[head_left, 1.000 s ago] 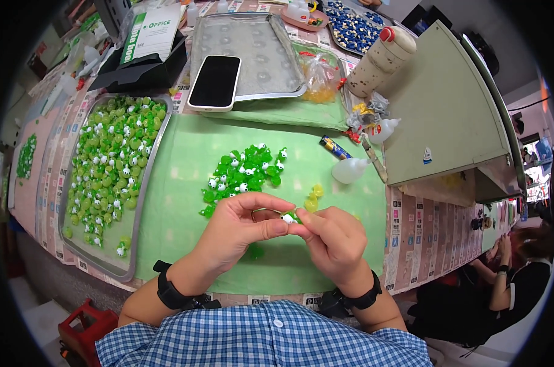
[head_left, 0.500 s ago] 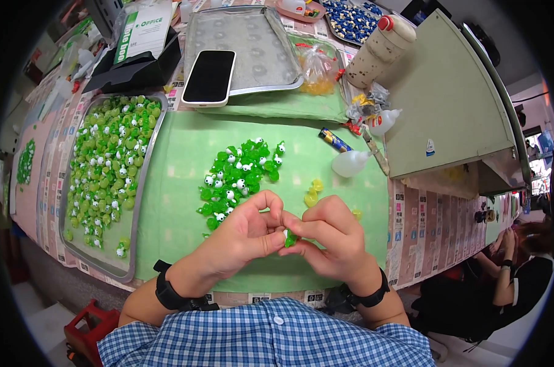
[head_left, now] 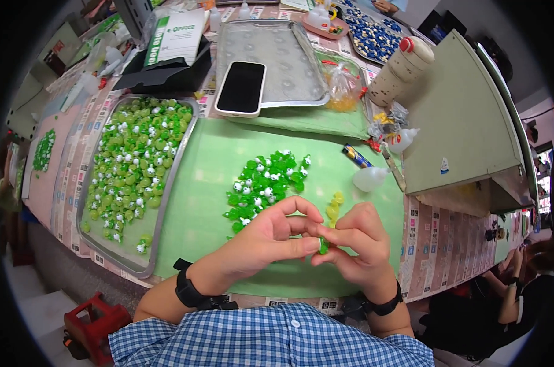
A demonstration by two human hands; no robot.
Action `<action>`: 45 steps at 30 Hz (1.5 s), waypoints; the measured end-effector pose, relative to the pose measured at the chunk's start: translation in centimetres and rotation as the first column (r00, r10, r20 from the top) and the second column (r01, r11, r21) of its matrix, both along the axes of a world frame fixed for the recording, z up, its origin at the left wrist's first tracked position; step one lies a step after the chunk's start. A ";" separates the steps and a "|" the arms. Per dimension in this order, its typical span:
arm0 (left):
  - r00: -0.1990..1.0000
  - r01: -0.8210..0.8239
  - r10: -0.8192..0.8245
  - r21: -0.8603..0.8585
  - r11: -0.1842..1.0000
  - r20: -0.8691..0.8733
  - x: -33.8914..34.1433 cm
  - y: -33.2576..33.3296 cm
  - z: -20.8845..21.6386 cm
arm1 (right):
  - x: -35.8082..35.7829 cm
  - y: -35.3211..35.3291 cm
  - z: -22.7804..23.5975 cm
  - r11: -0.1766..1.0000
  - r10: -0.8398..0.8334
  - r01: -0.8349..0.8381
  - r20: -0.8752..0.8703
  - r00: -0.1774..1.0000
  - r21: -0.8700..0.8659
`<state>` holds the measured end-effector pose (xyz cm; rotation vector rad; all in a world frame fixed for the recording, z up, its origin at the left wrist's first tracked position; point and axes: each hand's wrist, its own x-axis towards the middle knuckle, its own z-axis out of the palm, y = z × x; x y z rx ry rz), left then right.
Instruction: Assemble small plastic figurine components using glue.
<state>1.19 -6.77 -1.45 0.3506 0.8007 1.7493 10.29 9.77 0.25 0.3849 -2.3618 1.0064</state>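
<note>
My left hand (head_left: pixel 277 235) and my right hand (head_left: pixel 359 246) meet over the green mat (head_left: pixel 194 244), fingertips pinched together. Between them is a small green plastic figure (head_left: pixel 323 246), mostly hidden by the fingers. Just beyond my left hand lies a loose pile of green figures (head_left: pixel 262 183) with white, black-dotted eyes. Several yellow translucent pieces (head_left: pixel 334 208) sit behind my right hand. Farther right, a white squeeze bottle (head_left: pixel 370 178) lies on its side near a blue and yellow tube (head_left: pixel 356 156).
A metal tray (head_left: pixel 161 226) of green and yellow-green figures stands at left. Behind the mat are a phone (head_left: pixel 241 88), a bare metal tray (head_left: pixel 268 58), a bag of orange pieces (head_left: pixel 343 88) and a speckled bottle (head_left: pixel 401 71). A grey-green cabinet (head_left: pixel 466 122) bounds the right; a red stool (head_left: pixel 96 327) stands lower left.
The whole scene has shifted right and slightly down in the picture as the view turned. Both hands stay pinched on the green figure, now nearer the yellow pieces.
</note>
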 end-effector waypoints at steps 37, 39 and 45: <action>0.996 0.011 -0.001 0.124 0.992 -0.084 1.5 0.4 -0.4 | 1.5 0.1 -0.4 0.983 0.081 -0.069 0.066 0.995 -0.170; 0.996 0.010 0.000 0.108 0.994 -0.091 1.4 0.7 -0.4 | 1.3 0.3 -0.6 0.986 0.070 -0.061 0.051 0.996 -0.157; 0.993 0.002 0.009 0.093 0.996 -0.116 -0.1 -0.2 0.1 | 0.0 -0.6 -0.5 0.984 0.080 -0.073 0.034 0.996 -0.165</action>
